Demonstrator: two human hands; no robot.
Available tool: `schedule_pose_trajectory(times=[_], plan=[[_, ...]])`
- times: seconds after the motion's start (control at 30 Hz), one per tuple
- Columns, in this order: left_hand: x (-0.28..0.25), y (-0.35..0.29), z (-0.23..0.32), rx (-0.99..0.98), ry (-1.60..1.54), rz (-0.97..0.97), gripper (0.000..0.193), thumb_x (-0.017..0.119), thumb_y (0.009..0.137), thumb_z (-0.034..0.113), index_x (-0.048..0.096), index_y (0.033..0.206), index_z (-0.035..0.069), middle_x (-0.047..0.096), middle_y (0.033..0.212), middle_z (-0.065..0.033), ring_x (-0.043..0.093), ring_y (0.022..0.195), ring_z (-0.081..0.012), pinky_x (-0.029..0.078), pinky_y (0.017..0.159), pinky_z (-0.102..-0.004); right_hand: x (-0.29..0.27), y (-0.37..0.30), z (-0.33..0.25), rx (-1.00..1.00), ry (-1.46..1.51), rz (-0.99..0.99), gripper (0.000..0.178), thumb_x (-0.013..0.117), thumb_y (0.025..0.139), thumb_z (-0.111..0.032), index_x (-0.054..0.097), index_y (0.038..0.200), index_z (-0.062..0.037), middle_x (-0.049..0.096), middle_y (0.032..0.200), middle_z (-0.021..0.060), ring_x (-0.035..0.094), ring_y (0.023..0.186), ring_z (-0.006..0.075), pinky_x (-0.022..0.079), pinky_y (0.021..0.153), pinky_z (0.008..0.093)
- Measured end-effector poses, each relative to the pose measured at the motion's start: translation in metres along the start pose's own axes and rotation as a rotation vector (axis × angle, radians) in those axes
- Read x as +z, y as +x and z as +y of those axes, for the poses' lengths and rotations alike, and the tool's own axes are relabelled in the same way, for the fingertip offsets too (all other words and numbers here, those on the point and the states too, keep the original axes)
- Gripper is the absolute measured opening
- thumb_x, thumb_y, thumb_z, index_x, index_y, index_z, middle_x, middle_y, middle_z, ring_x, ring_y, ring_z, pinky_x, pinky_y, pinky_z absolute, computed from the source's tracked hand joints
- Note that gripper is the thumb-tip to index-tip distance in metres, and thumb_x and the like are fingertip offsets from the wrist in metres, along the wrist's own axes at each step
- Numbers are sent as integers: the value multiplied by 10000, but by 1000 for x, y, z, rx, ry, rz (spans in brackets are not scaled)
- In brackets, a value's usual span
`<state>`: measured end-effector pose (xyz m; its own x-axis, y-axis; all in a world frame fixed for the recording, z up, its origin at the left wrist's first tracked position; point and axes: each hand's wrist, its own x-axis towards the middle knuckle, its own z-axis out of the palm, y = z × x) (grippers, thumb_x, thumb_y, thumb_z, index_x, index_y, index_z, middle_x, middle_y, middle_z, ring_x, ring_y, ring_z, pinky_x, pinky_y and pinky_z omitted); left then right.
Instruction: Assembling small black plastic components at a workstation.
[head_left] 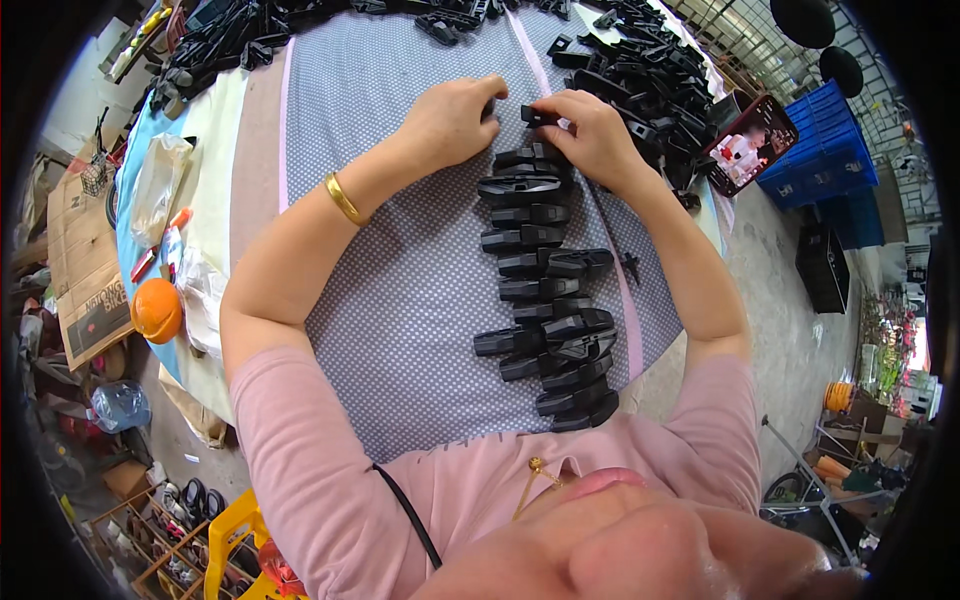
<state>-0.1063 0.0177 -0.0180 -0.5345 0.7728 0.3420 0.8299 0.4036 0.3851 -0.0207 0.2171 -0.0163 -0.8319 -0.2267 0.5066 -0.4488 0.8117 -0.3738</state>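
Note:
My right hand pinches a small black plastic part between thumb and fingers, just past the far end of a row of similar pieces. Close by on the left, my left hand is closed with its fingers curled; a bit of something dark shows at the fingertips, too hidden to name. The row of black plastic parts runs down the cloth toward my chest, the pieces lying side by side and some overlapping. All this rests on a grey dotted cloth.
Heaps of black plastic parts cover the table's far edge and far right. A phone stands at the right edge, near blue crates. At left lie an orange and plastic bags. A thin black piece lies right of the row.

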Motion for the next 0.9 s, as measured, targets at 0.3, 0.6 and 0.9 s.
schedule_pose_trajectory(times=[0.3, 0.6, 0.9], plan=[[-14, 7, -12, -505, -684, -187, 294, 589, 841, 94, 624, 1128, 39, 650, 818, -145, 647, 709, -245, 535, 621, -309, 4, 4, -5, 176, 198, -104, 271, 688, 779, -110, 663, 1039, -39, 636, 876, 49, 581, 740, 128, 462, 636, 247], [-21, 4, -10, -138, -104, -32, 287, 778, 672, 168, 702, 918, 42, 660, 849, -144, 638, 767, -269, 511, 696, -357, -3, 9, -12, 12, -59, -59, 262, 710, 747, -166, 694, 985, -55, 608, 820, 72, 577, 770, 209, 467, 667, 297], [-26, 5, -1, -203, -230, -165, 219, 750, 717, 83, 685, 907, -3, 687, 808, -104, 651, 718, -166, 524, 695, -280, -3, 10, -16, 41, -107, -90, 257, 716, 731, -182, 701, 956, -58, 600, 800, 67, 580, 779, 219, 470, 672, 308]])
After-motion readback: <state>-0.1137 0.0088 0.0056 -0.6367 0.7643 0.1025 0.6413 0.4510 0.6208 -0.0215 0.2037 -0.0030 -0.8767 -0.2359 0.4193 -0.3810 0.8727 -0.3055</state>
